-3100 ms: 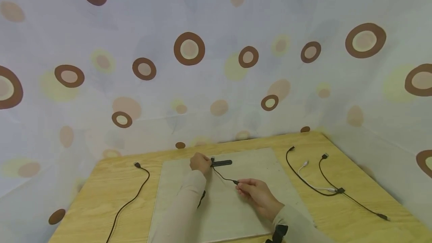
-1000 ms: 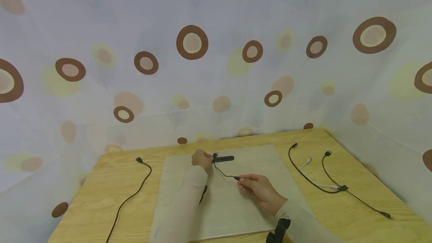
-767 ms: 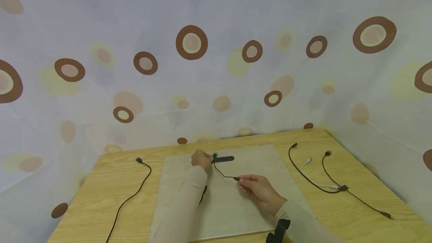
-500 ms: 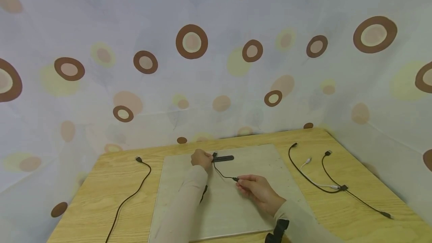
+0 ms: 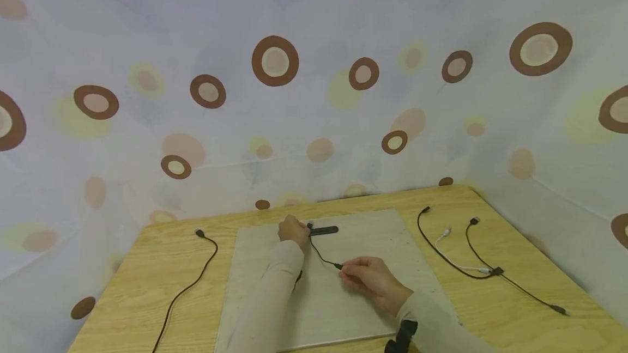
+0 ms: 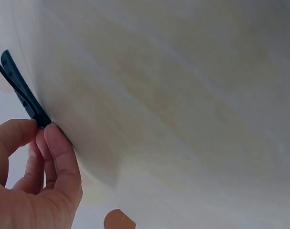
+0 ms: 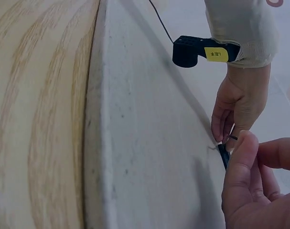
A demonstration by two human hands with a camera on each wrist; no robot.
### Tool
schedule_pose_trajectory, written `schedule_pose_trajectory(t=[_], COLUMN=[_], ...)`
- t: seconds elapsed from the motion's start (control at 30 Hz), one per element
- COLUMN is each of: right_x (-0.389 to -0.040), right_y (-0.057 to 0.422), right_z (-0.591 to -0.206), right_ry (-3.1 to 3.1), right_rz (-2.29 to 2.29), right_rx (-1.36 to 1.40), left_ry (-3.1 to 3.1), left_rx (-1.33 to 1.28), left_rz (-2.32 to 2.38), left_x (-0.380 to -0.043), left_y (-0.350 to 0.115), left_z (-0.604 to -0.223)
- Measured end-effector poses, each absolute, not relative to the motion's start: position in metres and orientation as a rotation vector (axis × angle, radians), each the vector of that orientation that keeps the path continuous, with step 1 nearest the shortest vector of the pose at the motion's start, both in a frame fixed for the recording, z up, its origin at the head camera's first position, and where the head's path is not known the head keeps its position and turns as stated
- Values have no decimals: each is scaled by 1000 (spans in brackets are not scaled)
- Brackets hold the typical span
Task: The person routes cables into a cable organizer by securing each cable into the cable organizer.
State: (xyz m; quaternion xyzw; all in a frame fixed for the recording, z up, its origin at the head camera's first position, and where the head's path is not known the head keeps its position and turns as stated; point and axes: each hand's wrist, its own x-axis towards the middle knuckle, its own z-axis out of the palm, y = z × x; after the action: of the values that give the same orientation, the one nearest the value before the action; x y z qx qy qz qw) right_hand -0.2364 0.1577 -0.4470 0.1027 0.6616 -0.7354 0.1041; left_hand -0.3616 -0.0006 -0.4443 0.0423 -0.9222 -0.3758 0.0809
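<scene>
In the head view, my left hand (image 5: 293,231) is at the far part of a pale board (image 5: 314,309). Its thumb and fingers pinch the near end of a flat black strap (image 5: 325,230) with holes, together with a thin black cable (image 5: 319,252). The left wrist view shows the cable running along the strap (image 6: 21,83) into that pinch. A black plug (image 5: 310,225) sticks up just beyond the fingertips. Nearer to me, my right hand (image 5: 375,283) pinches the cable's other connector (image 5: 338,266), mostly hidden by the fingers. The cable hangs in a slight curve between both hands.
A long black USB cable (image 5: 188,287) lies left of the board on the wooden table (image 5: 127,271). On the right lie black cables (image 5: 444,255), a short white cable (image 5: 453,260) and a black joining piece (image 5: 497,271). A patterned cloth (image 5: 314,124) stands behind.
My right hand has moved slightly toward me and to the left with the connector, and the cable hangs a little lower. The left hand stays at the strap.
</scene>
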Motion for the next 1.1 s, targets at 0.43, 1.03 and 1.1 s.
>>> schedule_pose_trajectory(t=[0.43,1.03,1.1], right_x=[-235,-226,-226], right_y=[163,163,163], right_z=[-444,-449,-449], right_ry=[2011,2091,2087], right_rz=[-2090,-1972,-1991], right_rx=[210,215,234], left_ry=[-2745,-2754,-2772], left_rx=[64,57,66], left_rz=[-1057,-1169,-1174], left_x=[-362,-361,-362], left_y=[2,-6,-5], left_z=[-442,-447,-445])
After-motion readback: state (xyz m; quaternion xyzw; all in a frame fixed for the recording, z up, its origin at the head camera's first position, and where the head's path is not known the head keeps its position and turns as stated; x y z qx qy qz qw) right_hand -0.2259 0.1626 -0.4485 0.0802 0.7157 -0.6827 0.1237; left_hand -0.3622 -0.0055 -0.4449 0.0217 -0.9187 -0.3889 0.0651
